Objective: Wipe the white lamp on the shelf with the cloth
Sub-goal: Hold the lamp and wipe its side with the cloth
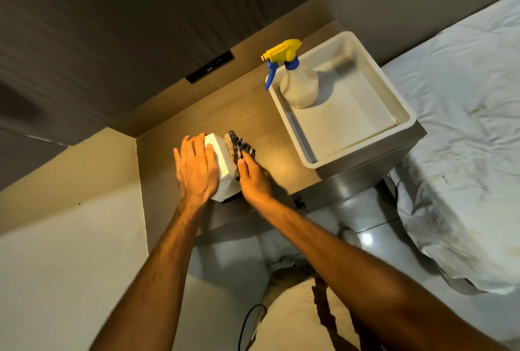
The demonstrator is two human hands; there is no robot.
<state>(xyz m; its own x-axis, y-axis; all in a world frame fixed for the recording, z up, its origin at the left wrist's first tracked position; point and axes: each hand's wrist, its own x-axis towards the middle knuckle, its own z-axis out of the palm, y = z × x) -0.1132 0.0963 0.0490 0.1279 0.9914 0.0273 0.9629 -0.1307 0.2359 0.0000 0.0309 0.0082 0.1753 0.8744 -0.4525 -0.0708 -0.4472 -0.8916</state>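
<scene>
The white lamp (222, 159), a boxy shade seen from above, stands on the wooden shelf (270, 125) near its left end. My left hand (197, 170) lies flat on the lamp's left side and top, fingers spread, and steadies it. My right hand (254, 179) presses a dark checked cloth (239, 148) against the lamp's right side. The cloth is bunched between my fingers and the shade. The lamp's base is mostly hidden under my hands.
A white plastic tub (363, 142) sits on the shelf's right end with a spray bottle (298, 83) with a yellow and blue trigger standing in it. A bed with a white sheet (464, 153) is at the right. A dark switch panel (209, 66) is on the wall.
</scene>
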